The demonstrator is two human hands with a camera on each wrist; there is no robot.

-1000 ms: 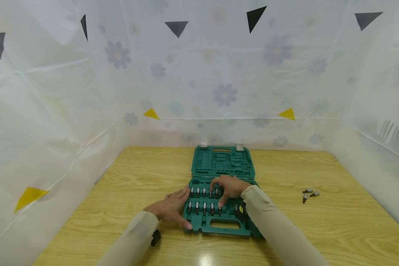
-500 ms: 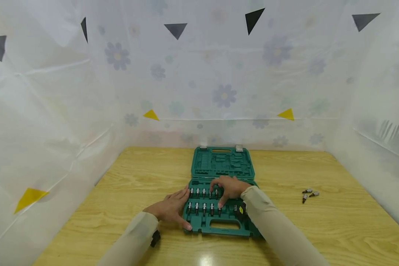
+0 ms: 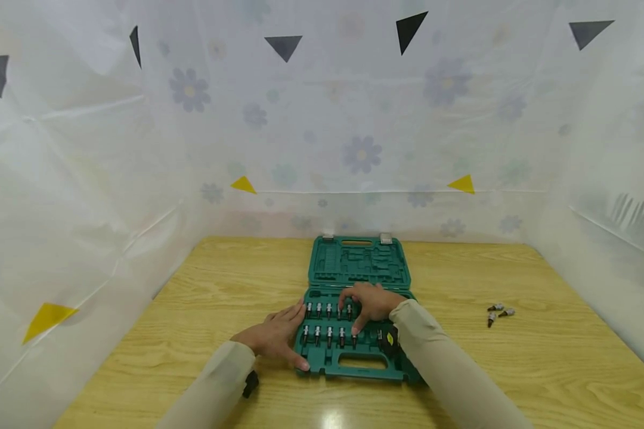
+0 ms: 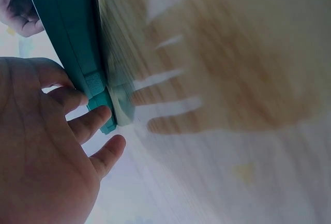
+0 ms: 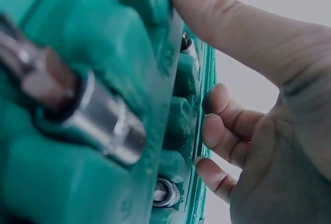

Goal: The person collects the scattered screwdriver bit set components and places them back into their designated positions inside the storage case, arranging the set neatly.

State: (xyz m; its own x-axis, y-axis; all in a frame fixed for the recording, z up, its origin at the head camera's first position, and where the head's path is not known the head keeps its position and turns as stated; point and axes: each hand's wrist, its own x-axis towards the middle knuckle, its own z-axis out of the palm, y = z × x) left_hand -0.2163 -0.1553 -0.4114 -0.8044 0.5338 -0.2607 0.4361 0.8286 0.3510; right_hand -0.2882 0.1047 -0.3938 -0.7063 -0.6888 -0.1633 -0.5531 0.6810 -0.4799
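On the left, the person's left hand lies against the left edge of the green case, thumb spread wide from the fingers; it grasps nothing, and in the left wrist view the fingertips touch the case's side.

The case lies open on the table, its lid folded back on the far side. Across its base, from left to right, a far row of bits and a near row of bits each show five pieces sitting in slots.

The right hand arches over the right end of these rows, its thumb and forefinger wide apart: the forefinger is at the far row and the thumb by the last bit of the near row. No bit shows pinched between them. It hides part of the far row, so whether the slots there are filled cannot be told.

Just right of that thumb, one more bit seems to sit beside a dark object with a yellow mark.

Well to the right, three loose bits lie on the table. By this count, most visible bits are seated and three are out.
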